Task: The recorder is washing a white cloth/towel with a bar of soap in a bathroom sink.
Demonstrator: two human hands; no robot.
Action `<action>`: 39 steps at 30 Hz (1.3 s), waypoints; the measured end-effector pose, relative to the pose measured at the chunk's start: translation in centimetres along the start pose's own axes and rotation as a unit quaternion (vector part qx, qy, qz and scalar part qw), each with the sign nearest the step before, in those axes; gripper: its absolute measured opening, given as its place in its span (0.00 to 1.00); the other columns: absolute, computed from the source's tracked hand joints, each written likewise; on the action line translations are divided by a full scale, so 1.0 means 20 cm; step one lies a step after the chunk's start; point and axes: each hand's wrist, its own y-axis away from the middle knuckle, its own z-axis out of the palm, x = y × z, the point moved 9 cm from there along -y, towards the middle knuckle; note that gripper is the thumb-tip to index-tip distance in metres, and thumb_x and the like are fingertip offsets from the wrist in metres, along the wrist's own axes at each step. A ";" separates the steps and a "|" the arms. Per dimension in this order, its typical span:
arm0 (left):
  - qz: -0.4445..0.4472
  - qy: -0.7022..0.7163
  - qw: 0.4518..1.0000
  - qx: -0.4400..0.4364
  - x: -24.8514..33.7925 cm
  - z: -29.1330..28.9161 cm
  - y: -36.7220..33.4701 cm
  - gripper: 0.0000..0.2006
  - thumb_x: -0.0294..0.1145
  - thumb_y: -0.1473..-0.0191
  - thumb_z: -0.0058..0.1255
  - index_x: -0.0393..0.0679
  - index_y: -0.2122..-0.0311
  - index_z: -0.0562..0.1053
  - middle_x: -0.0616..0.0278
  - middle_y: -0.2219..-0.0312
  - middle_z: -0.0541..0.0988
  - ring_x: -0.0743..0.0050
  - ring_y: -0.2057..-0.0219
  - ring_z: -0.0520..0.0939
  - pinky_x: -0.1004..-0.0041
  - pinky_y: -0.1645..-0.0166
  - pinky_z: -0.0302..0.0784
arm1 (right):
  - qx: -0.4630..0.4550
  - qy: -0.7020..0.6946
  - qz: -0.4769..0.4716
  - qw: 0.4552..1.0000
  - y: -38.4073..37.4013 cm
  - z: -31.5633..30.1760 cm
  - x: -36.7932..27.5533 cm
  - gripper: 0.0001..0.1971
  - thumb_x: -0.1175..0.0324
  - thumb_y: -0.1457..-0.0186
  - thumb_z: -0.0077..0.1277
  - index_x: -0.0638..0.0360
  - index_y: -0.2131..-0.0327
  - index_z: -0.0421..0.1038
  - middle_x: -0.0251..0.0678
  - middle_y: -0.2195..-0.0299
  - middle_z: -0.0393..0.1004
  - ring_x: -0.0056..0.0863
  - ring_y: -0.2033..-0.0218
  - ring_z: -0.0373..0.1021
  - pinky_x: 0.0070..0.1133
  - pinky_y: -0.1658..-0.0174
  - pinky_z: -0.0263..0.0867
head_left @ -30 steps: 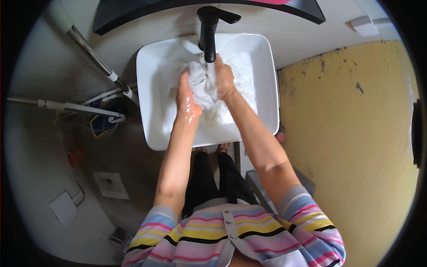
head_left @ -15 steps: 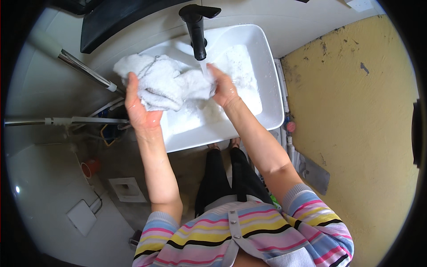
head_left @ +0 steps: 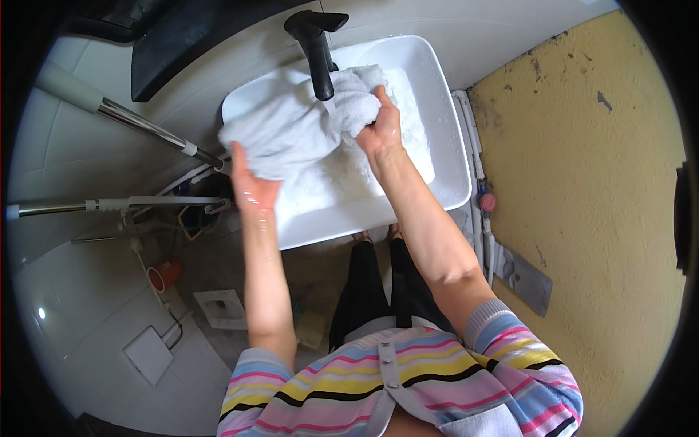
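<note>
A wet white towel [head_left: 284, 135] is stretched across the white washbasin [head_left: 453, 182], under the black tap [head_left: 318, 62]. Water runs from the spout onto its right part. My left hand [head_left: 255, 191] grips the towel's left end near the basin's left rim, thumb on top and the other fingers mostly hidden beneath the cloth. At the right, my right hand [head_left: 383, 132] is closed round a bunched part just beside the spout. Below the towel, white suds [head_left: 335, 186] cover the water in the basin.
Two metal poles [head_left: 145, 125] reach in from the left toward the basin. Pipes with a red valve [head_left: 488, 202] run along its right side, by a yellow wall [head_left: 582, 182]. A red bucket [head_left: 166, 275] stands low at the left. A dark shelf edge [head_left: 189, 44] juts out above.
Both hands have moved right with the towel. Its bunched left part is now spread flatter, and more cloth lies under and beyond the spout. The view has shifted slightly.
</note>
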 end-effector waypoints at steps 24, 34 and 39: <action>0.027 -0.153 0.973 0.169 -0.38 0.12 -0.04 0.20 0.43 0.50 0.58 0.38 0.59 0.73 0.60 0.63 0.76 0.70 0.64 0.79 0.67 0.58 0.76 | 0.140 0.776 -0.184 0.588 0.00 0.01 -0.16 0.21 0.57 0.49 0.50 0.72 0.71 0.74 0.55 0.79 0.74 0.46 0.70 0.75 0.35 0.62 0.68; 0.218 -0.331 0.915 0.078 0.33 0.10 0.05 0.13 0.32 0.41 0.51 0.39 0.52 0.73 0.59 0.52 0.75 0.71 0.50 0.73 0.72 0.43 0.64 | 0.060 0.329 0.003 0.942 0.02 -0.11 -0.22 0.21 0.57 0.37 0.42 0.69 0.54 0.67 0.47 0.57 0.72 0.36 0.56 0.71 0.31 0.49 0.67; 0.214 -0.321 0.916 0.114 0.29 -0.03 0.05 0.17 0.36 0.40 0.50 0.40 0.48 0.71 0.59 0.52 0.74 0.71 0.51 0.73 0.71 0.44 0.65 | 0.001 0.248 -0.037 0.968 0.07 0.02 -0.20 0.20 0.58 0.35 0.37 0.66 0.50 0.65 0.45 0.53 0.70 0.36 0.50 0.68 0.31 0.44 0.64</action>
